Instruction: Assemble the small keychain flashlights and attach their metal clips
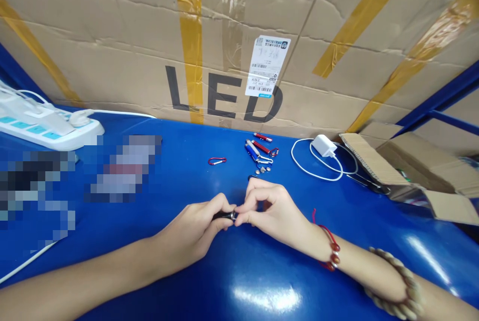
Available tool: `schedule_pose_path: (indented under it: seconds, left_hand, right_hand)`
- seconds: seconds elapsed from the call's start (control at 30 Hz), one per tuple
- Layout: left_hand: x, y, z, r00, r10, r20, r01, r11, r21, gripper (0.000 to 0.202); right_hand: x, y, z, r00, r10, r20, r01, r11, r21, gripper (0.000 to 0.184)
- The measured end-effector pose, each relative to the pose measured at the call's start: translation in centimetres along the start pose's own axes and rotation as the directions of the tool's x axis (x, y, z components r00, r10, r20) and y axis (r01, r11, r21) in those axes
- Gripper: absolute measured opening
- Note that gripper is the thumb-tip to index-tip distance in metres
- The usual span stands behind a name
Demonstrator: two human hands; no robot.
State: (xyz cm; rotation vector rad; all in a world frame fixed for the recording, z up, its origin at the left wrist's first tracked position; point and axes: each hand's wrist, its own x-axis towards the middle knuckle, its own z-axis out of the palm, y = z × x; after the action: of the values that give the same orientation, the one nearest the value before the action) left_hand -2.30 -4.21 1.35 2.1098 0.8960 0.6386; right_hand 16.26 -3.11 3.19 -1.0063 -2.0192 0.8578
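Observation:
Near the middle of the blue table, my left hand (pixel 200 223) is closed in a pinch round a small black tube with a silver end (pixel 224 215), which looks like a mini flashlight. Thumb and forefinger of my right hand (pixel 273 211) are pressed together at that silver end; whether a tiny part lies between them is hidden. A small black piece (pixel 253 177) shows just behind my right hand's knuckles. Beyond the hands lie red, silver and blue mini flashlights (pixel 252 151) with clips, several button cells (pixel 263 170) and a red carabiner (pixel 217 160).
A large cardboard box (pixel 130 51) walls off the back of the blue table (pixel 179 161). At left stand a white power strip (pixel 78 131) and blurred-out items. A white charger (pixel 324 146) with its cable and an opened carton (pixel 422 161) are at right.

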Motion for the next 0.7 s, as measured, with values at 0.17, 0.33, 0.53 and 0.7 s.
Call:
schedule_pose_path:
  seconds: [0.17, 0.33, 0.53, 0.7]
  left_hand:
    - [-0.1, -0.4, 0.2, 0.995, 0.007, -0.095, -0.002, 0.999, 0.054, 0.011]
    - [0.0, -0.6, 0.2, 0.992, 0.025, -0.120, -0.013, 0.995, 0.095, 0.029]
    - [0.2, -0.9, 0.2, 0.983, 0.137, -0.122, -0.110, 0.972, 0.207, 0.029]
    - [0.5, -0.5, 0.1, 0.992, 0.007, -0.128, 0.015, 0.986, 0.169, 0.024]
  right_hand:
    - [0.1, 0.1, 0.3, 0.996, 0.081, -0.025, -0.080, 0.995, 0.062, 0.024]
    - [0.2, 0.1, 0.3, 0.980, 0.196, 0.025, -0.198, 0.970, 0.140, 0.024]
    - [0.2, 0.2, 0.6, 0.940, 0.330, 0.087, -0.341, 0.917, 0.207, 0.032]
    - [0.8, 0.5, -1.1, 0.965, 0.222, 0.139, -0.218, 0.975, -0.043, 0.032]
